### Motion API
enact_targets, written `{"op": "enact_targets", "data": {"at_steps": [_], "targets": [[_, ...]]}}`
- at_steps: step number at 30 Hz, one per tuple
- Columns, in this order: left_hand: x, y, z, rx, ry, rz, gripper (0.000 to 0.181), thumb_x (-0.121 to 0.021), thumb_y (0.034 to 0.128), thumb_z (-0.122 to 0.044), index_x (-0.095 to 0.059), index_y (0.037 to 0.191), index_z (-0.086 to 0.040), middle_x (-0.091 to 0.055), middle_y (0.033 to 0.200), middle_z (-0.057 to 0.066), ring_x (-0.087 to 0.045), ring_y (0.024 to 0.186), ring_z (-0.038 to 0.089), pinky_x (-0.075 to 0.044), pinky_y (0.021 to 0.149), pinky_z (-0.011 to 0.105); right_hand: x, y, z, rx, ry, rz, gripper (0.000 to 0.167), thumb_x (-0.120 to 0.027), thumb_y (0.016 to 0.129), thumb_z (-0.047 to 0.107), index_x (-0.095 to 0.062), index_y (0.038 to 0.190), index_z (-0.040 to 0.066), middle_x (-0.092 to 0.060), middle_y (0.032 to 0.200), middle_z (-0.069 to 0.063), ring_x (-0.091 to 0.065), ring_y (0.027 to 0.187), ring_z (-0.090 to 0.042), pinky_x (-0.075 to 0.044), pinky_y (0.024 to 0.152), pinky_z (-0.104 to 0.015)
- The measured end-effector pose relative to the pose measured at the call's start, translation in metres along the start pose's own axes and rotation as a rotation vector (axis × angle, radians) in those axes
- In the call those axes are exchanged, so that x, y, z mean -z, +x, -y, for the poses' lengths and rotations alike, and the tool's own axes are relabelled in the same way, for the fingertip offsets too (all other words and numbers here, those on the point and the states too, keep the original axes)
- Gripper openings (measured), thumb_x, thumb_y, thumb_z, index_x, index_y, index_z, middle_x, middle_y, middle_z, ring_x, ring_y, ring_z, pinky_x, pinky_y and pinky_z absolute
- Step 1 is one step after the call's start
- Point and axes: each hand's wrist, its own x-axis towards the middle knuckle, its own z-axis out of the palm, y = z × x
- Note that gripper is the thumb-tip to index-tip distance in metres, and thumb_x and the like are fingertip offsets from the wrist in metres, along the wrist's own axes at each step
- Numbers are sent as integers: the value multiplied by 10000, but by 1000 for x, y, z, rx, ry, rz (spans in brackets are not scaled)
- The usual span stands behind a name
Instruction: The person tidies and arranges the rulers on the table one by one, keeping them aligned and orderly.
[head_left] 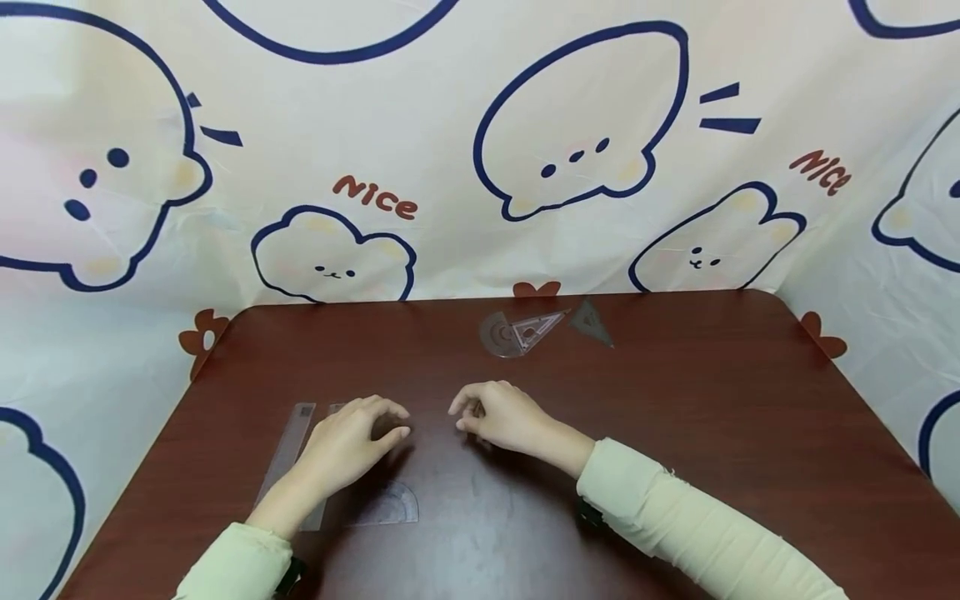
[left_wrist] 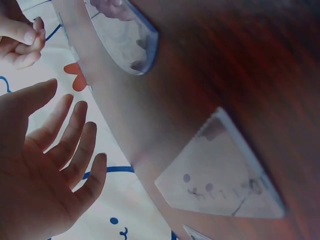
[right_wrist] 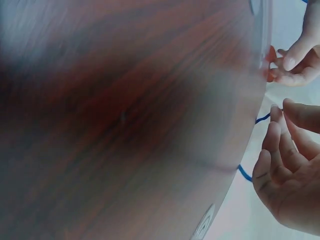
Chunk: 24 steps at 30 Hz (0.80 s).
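In the head view my left hand (head_left: 348, 442) hovers over the left part of the table, fingers loosely bent and holding nothing. Under and beside its forearm lie a clear ruler (head_left: 287, 450), a second clear strip (head_left: 313, 515) partly hidden by the hand, and a clear protractor (head_left: 390, 506). My right hand (head_left: 510, 417) is to the right, loosely curled above bare wood, with nothing in it. The left wrist view shows the left hand (left_wrist: 55, 165) with spread fingers; in the right wrist view the right hand's fingers (right_wrist: 280, 150) bend loosely.
At the table's far edge lie a round-edged protractor (head_left: 500, 335), a clear set square (head_left: 537, 331) and a darker triangle (head_left: 591, 323). The brown tabletop (head_left: 712, 400) is bordered by a white patterned cloth (head_left: 450, 125) behind and at both sides.
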Motion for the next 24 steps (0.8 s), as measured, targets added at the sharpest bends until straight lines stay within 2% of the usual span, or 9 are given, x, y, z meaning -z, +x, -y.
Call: {"op": "enact_targets", "data": {"at_steps": [5,12,18,24], "targets": [[-2,0,-2,21,-15,11,203,-703,932,-322,-717,1107,-220,-669,1171,-6,-597,1154,276,-474,862,572,4,3,-7,23,-46,-14,120,-712,912,69,-729,1029,85,-676,772,58,-568,532,-71,-483,649,-268],[-2,7,-6,27,-27,24,239,-692,937,-333,-702,1145,-214,-661,1197,3,-590,1160,270,-447,892,598,15,9,-20,45,-76,-25,117,-719,913,88,-727,1028,102,-667,810,92,-572,650,-52,-488,695,-279],[1,12,-10,34,-17,6,260,-696,935,-332,-695,1165,-212,-663,1199,9,-612,1125,262,-463,859,596,22,15,-27,40,-86,-21,133,-716,917,94,-726,1050,96,-671,839,81,-584,706,-65,-494,727,-295],[-4,18,-18,40,-29,0,273,-703,931,-334,-696,1172,-207,-663,1199,12,-617,1118,267,-483,850,565,32,16,-34,16,-94,-29,128,-711,923,103,-724,1051,106,-675,853,86,-592,713,-73,-494,722,-302]]}}
